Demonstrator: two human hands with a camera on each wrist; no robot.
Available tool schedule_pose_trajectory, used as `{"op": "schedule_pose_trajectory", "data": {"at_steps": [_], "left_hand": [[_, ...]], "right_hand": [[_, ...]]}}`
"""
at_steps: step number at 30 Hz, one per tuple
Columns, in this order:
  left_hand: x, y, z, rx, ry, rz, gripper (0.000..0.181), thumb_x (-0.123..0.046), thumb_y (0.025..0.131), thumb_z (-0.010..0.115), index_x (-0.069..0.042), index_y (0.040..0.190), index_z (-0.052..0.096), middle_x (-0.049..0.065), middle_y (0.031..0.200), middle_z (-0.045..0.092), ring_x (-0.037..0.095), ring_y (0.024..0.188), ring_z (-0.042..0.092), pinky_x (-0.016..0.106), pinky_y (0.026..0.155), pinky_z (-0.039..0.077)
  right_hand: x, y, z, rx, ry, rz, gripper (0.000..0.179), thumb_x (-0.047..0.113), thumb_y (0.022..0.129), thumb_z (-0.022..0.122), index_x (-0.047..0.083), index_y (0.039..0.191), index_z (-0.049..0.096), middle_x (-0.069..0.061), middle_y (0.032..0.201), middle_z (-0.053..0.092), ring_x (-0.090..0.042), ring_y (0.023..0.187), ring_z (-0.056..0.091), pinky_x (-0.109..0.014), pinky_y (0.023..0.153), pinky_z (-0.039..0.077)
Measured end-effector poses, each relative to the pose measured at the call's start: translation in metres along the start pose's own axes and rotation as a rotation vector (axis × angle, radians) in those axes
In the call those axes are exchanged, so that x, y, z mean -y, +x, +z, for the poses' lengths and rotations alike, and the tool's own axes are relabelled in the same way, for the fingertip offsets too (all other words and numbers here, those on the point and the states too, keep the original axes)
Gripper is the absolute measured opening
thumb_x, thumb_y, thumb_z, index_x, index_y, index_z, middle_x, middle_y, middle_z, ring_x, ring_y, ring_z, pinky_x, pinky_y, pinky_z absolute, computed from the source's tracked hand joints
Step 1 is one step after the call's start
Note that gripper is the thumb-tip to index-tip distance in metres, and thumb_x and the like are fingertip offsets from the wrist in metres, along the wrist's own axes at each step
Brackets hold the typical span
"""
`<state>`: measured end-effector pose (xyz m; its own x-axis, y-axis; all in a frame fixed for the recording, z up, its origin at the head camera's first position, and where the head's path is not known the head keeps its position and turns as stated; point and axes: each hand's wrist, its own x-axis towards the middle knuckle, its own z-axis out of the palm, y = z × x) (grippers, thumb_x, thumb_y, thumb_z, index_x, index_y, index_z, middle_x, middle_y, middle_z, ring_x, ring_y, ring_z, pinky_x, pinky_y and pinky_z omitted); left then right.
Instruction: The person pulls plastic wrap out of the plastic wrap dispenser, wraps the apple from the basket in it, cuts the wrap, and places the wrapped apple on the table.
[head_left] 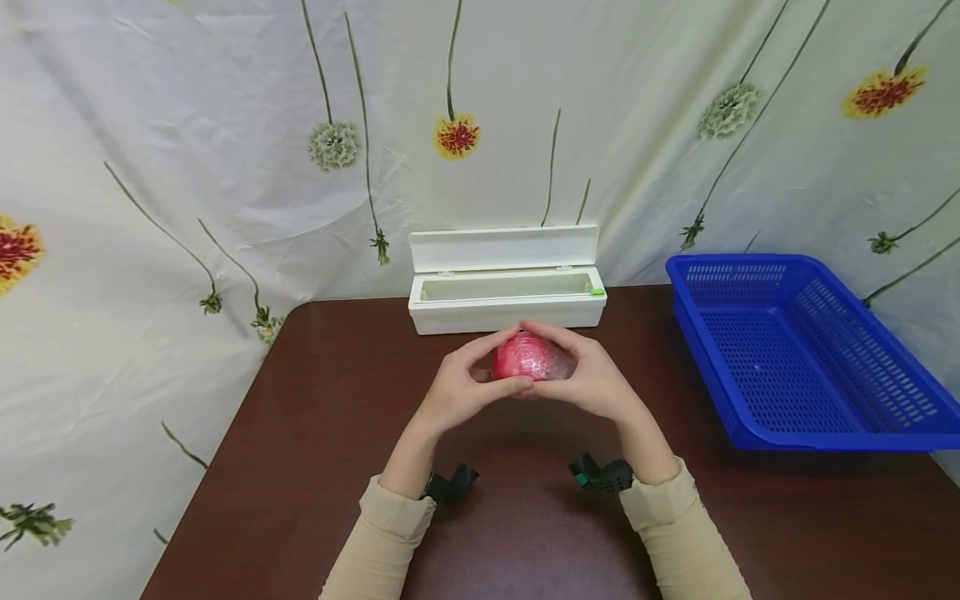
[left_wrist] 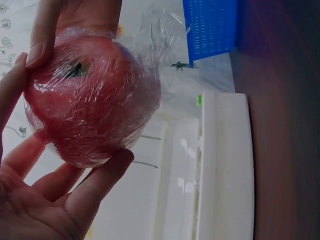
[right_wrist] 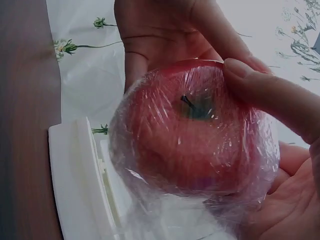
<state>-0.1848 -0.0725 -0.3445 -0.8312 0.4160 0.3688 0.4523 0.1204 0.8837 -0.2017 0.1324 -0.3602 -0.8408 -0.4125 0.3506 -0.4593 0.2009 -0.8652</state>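
Held up between both hands over the table is a red apple (head_left: 522, 357) wrapped in clear cling film. My left hand (head_left: 467, 382) grips it from the left, thumb near the stem and fingers under the far side, as the left wrist view shows. From the other side my right hand (head_left: 598, 377) holds it, its thumb (right_wrist: 250, 80) pressing near the dark stem (right_wrist: 188, 101). Both thumbs meet on the near side. Loose, crumpled cling film (right_wrist: 170, 215) bunches out past the fruit in the right wrist view.
Behind the hands stands a long white box (head_left: 510, 318) with its lid (head_left: 504, 248) raised and a green tab (head_left: 597, 292) at its right end. At right sits a blue perforated basket (head_left: 738, 408) on the dark brown table (head_left: 300, 467). A flowered cloth (head_left: 247, 100) hangs behind.
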Motion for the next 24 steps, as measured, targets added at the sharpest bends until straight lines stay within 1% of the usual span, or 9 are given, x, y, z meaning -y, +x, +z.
{"op": "schedule_pose_trajectory", "data": {"at_steps": [1,6,8,10,14,16,18,21,24], "left_hand": [[0.000,0.000,0.000,-0.006,-0.006,0.006,0.062,0.001,0.077,0.075,0.002,0.133,0.050,0.017,0.128,0.055,0.028,0.101,0.061,0.039,0.081,0.053],[0.003,0.001,0.002,-0.044,-0.048,0.051,0.058,0.006,0.075,0.075,0.007,0.128,0.052,0.021,0.123,0.057,0.030,0.099,0.062,0.040,0.080,0.053],[0.010,0.003,0.004,-0.060,-0.066,0.071,0.057,0.008,0.074,0.074,0.007,0.127,0.053,0.021,0.123,0.057,0.031,0.099,0.062,0.039,0.079,0.053],[0.016,0.004,0.005,-0.074,-0.089,0.091,0.057,0.010,0.074,0.073,0.008,0.127,0.053,0.022,0.123,0.057,0.032,0.100,0.062,0.038,0.078,0.053],[0.027,0.005,0.007,-0.089,-0.181,0.099,0.056,0.013,0.074,0.072,0.008,0.127,0.053,0.024,0.121,0.057,0.035,0.093,0.064,0.038,0.073,0.054],[0.029,0.004,0.009,-0.089,-0.234,0.097,0.055,0.009,0.076,0.072,0.009,0.127,0.052,0.025,0.121,0.056,0.038,0.089,0.065,0.039,0.071,0.055],[0.030,0.004,0.010,-0.093,-0.274,0.102,0.054,0.002,0.077,0.074,0.008,0.127,0.053,0.025,0.121,0.056,0.040,0.086,0.066,0.039,0.070,0.055],[0.030,0.004,0.013,-0.100,-0.329,0.123,0.060,-0.012,0.077,0.078,0.010,0.126,0.052,0.027,0.123,0.055,0.041,0.086,0.065,0.041,0.070,0.054],[0.029,0.004,0.015,-0.113,-0.362,0.129,0.066,-0.022,0.075,0.079,0.011,0.126,0.052,0.027,0.124,0.054,0.036,0.086,0.067,0.041,0.071,0.054]], "right_hand": [[0.000,0.000,0.001,0.004,-0.008,-0.017,0.071,0.006,0.072,0.080,0.009,0.136,0.050,-0.009,0.131,0.054,-0.024,0.108,0.054,-0.034,0.087,0.049],[-0.001,0.001,0.006,0.042,-0.005,-0.122,0.083,0.005,0.071,0.081,0.012,0.143,0.040,-0.006,0.140,0.044,-0.023,0.118,0.047,-0.035,0.091,0.047],[-0.001,0.001,0.010,0.037,0.008,-0.167,0.087,0.008,0.071,0.082,0.013,0.144,0.037,-0.006,0.143,0.039,-0.023,0.122,0.043,-0.036,0.092,0.046],[-0.001,0.003,0.013,-0.002,0.044,-0.197,0.084,0.015,0.072,0.082,0.011,0.144,0.038,-0.007,0.144,0.038,-0.023,0.123,0.041,-0.035,0.092,0.046],[-0.003,0.005,0.020,-0.126,0.134,-0.222,0.069,0.032,0.081,0.074,0.004,0.137,0.046,-0.012,0.137,0.046,-0.024,0.119,0.046,-0.034,0.089,0.049],[-0.004,0.006,0.021,-0.166,0.158,-0.214,0.066,0.037,0.082,0.072,0.002,0.134,0.049,-0.012,0.135,0.050,-0.023,0.117,0.048,-0.032,0.087,0.050],[-0.005,0.006,0.021,-0.177,0.185,-0.202,0.065,0.036,0.081,0.073,0.002,0.133,0.050,-0.012,0.133,0.051,-0.023,0.116,0.049,-0.031,0.085,0.050],[-0.004,0.005,0.017,-0.155,0.235,-0.200,0.069,0.029,0.078,0.078,0.002,0.134,0.049,-0.015,0.133,0.050,-0.025,0.114,0.049,-0.032,0.085,0.051],[-0.005,0.006,0.014,-0.119,0.284,-0.209,0.073,0.028,0.076,0.080,0.001,0.135,0.047,-0.019,0.132,0.049,-0.027,0.112,0.049,-0.033,0.083,0.051]]}}
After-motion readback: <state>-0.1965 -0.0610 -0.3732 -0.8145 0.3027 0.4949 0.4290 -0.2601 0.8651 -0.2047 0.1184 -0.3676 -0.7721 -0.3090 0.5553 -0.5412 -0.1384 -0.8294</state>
